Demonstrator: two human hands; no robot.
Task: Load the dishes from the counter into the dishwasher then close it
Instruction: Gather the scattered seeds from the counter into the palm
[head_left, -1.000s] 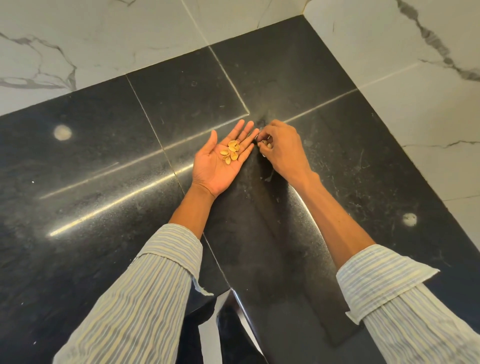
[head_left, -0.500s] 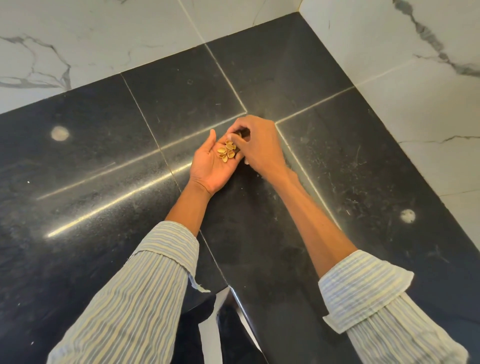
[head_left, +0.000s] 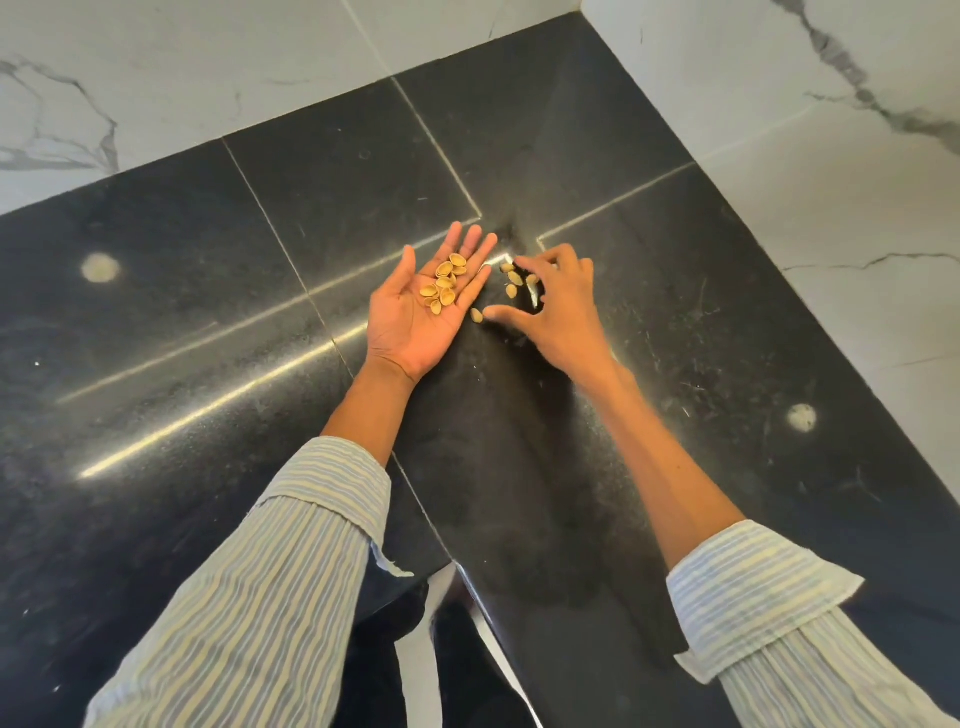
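Head view: we hold nut shells in our left palm above the black counter corner.

Our left hand (head_left: 415, 312) lies palm up with fingers straight and together, carrying a small heap of pale shells (head_left: 444, 283) where the fingers meet the palm. Just beside it, our right hand (head_left: 558, 306) is palm down over the counter (head_left: 208, 322), fingers spread and loosely bent, thumb stretched toward the left hand; it grips nothing that we can see. A few loose shells (head_left: 511, 280) lie on the dark stone under and between those fingers, one more beside the thumb tip. Striped sleeves (head_left: 270, 561) are rolled back on both forearms. White marble wall (head_left: 810, 156) meets the counter at back and right. No dishes or dishwasher appear in this view.
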